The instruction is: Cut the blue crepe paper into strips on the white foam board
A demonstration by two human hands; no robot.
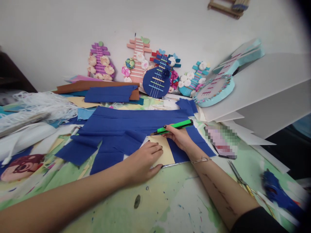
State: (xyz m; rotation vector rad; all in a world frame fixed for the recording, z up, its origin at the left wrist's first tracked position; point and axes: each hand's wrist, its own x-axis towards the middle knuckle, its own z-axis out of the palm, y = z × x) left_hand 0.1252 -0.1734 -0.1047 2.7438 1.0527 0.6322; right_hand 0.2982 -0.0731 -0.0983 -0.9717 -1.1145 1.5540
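Note:
My right hand point(178, 137) grips a green utility knife point(173, 127), its blade end pointing left at the top edge of a cream card point(163, 150). Flat on that card lies my left hand point(144, 160), fingers stretched out and pressing it down. Under and around the card spreads dark blue crepe paper point(131, 121), with cut flaps hanging toward the left. A strip of the blue paper also shows to the right of the card, beneath my right wrist.
Scissors point(240, 179) and a blue glue gun point(279, 191) lie at the right. White cord point(46, 105) is heaped at the left. Decorated paper lutes point(156, 81) lean against the wall behind. White boards point(255, 97) stand at the right.

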